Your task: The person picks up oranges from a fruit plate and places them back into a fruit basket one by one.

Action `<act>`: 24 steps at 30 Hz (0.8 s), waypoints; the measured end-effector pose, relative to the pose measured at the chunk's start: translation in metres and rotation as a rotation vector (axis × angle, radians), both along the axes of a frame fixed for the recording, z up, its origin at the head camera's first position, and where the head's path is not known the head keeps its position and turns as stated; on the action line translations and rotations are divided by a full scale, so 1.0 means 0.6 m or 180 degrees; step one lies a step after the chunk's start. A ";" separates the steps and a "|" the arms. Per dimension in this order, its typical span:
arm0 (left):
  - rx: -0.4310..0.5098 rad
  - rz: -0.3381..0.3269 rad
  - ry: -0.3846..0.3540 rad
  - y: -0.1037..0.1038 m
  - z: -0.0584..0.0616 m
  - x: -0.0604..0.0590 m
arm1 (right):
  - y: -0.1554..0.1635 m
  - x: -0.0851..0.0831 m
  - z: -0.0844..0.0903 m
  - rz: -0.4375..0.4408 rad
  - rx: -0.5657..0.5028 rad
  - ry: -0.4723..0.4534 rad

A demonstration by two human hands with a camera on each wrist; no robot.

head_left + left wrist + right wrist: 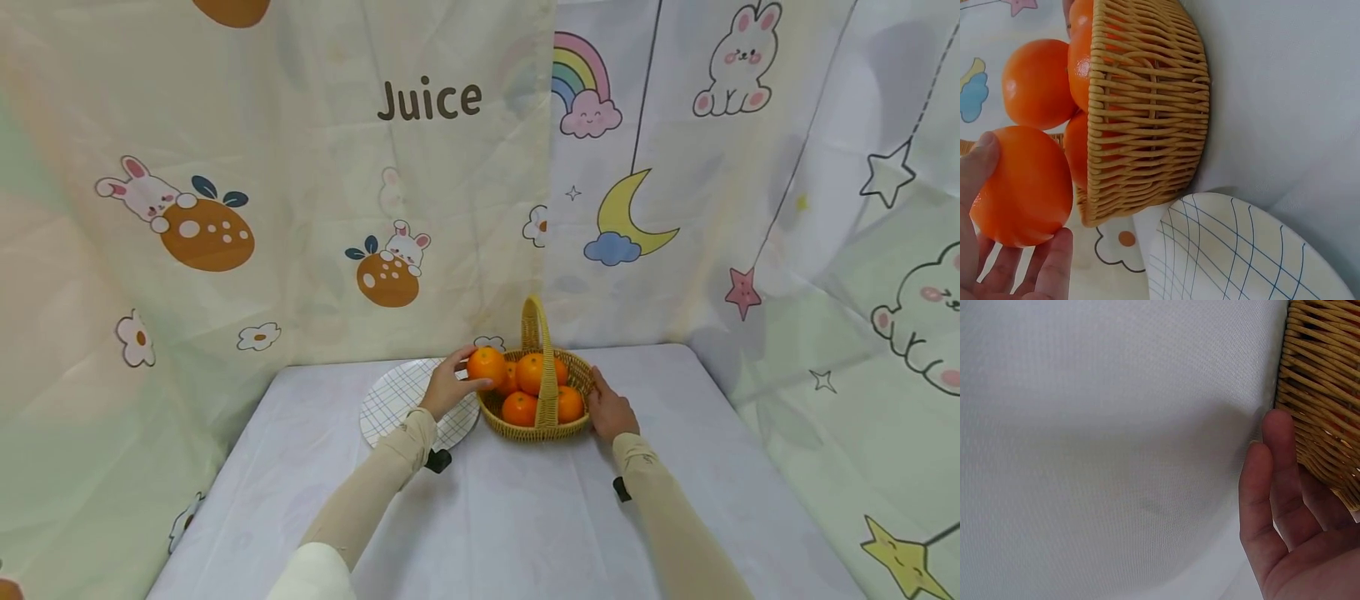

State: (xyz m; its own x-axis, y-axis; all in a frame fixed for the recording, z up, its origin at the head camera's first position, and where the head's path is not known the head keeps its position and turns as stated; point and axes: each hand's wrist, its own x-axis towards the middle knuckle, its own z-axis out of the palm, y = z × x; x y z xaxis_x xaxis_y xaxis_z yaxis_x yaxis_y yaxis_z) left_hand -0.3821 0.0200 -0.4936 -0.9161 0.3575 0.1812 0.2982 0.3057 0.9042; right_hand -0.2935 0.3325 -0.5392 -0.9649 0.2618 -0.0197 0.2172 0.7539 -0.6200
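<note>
In the head view, my left hand (447, 388) holds an orange (486, 367) at the left rim of a wicker basket (517, 431). The left wrist view shows the thumb on one side of this orange (1022, 187) and the fingertips (1057, 250) on the other. More oranges (531, 373) lie piled inside the basket, under its tall arched handle (532, 321). My right hand (612, 413) rests against the basket's right side. In the right wrist view its fingers (1285, 462) lie fairly straight along the woven wall, and the thumb is hidden.
A round white plate (386, 410) with a blue grid pattern lies left of the basket, partly behind my left arm. The table (517, 517) has a white cloth. Printed curtains (315, 167) hang right behind its back edge and along both sides.
</note>
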 end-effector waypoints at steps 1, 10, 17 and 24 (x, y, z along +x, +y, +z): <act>-0.0010 -0.0012 -0.0003 0.001 -0.001 0.000 | 0.000 0.000 0.000 0.0003 0.0001 0.0002; -0.0096 -0.0142 0.0028 0.014 -0.010 0.003 | 0.000 0.004 0.004 0.0027 0.0026 0.0071; -0.0158 -0.0168 0.0014 0.013 -0.009 0.014 | -0.004 0.006 0.003 0.0019 -0.0040 0.0073; -0.0164 -0.0267 -0.0037 0.011 -0.008 0.016 | 0.002 0.000 -0.004 0.0023 -0.0014 0.0109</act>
